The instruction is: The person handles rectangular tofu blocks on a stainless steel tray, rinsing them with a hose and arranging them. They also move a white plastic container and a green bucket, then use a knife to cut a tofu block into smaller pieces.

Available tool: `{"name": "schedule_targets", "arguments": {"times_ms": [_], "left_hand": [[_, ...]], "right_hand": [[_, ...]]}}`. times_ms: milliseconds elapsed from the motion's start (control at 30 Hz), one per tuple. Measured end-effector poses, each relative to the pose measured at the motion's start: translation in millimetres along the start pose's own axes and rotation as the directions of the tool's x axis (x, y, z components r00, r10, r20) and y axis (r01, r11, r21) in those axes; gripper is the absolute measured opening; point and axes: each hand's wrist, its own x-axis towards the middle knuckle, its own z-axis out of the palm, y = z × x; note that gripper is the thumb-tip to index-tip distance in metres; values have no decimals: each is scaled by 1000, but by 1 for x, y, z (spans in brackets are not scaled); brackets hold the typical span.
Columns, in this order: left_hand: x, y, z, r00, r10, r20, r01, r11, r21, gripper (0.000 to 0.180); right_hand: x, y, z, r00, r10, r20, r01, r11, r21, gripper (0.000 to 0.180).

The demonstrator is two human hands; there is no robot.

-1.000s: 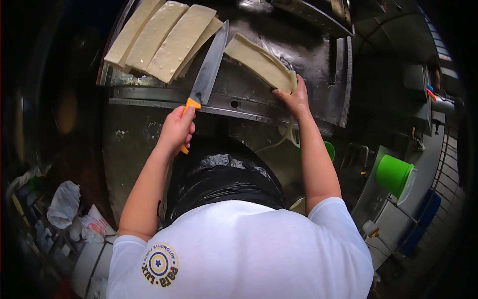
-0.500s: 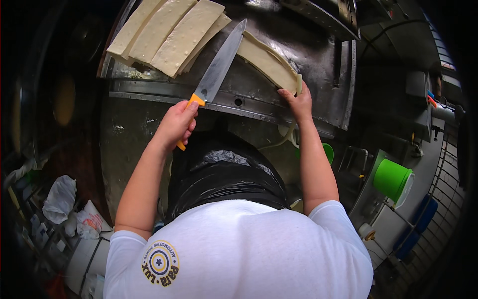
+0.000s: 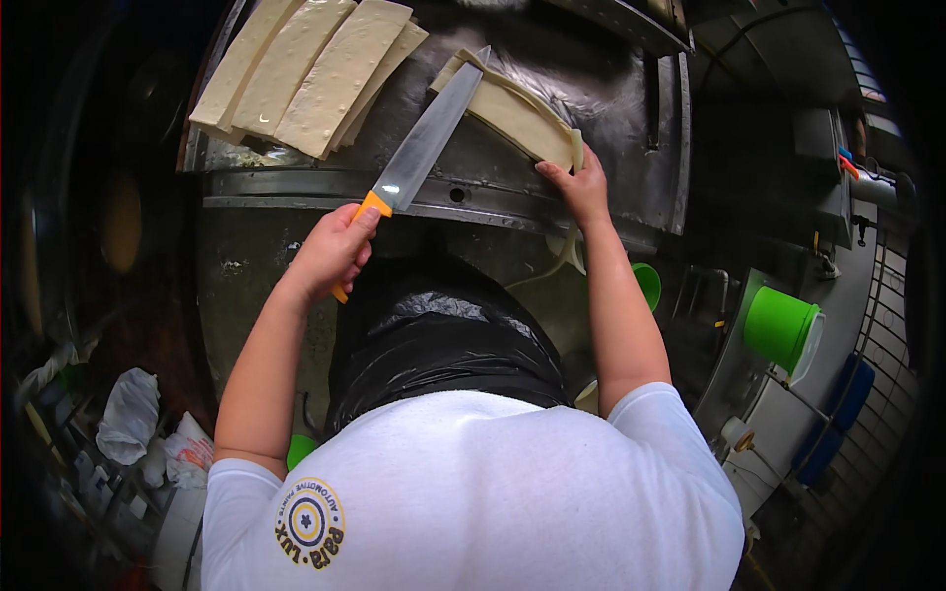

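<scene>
My left hand [image 3: 333,250] is closed round the orange handle of a long kitchen knife [image 3: 432,133]. Its blade slants away to the right and crosses the far-left end of a pale, dough-like slab [image 3: 512,116] on the metal table. Thumb and fingers of my right hand [image 3: 581,189] grip the slab's near-right end. Along the slab's right edge runs a narrow pale strip [image 3: 577,148], and a similar thin length dangles below the table edge beside my right wrist. Whether the two are one piece I cannot tell.
Several broad pale slabs [image 3: 325,84] lie overlapping at the table's far left. A raised metal rim [image 3: 325,189] borders the table's near side. On the right, a bright green bucket [image 3: 778,328] lies on its side; plastic bags [image 3: 129,416] sit at lower left.
The knife blade has shifted from beside the slab's far-left end to lie across it. My right hand keeps hold of the near end. The whole view has shifted slightly.
</scene>
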Motion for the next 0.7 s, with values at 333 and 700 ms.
{"name": "schedule_targets", "arguments": {"times_ms": [333,700], "left_hand": [[0,-7,-7,990,55,-132,-58,998,-26,40],[-3,-6,-2,998,8,-55,-9,1000,-9,38]], "right_hand": [[0,7,5,1000,2,-23,-2,1000,-29,90],[-3,-1,2,999,31,-16,-31,1000,-1,88]]}}
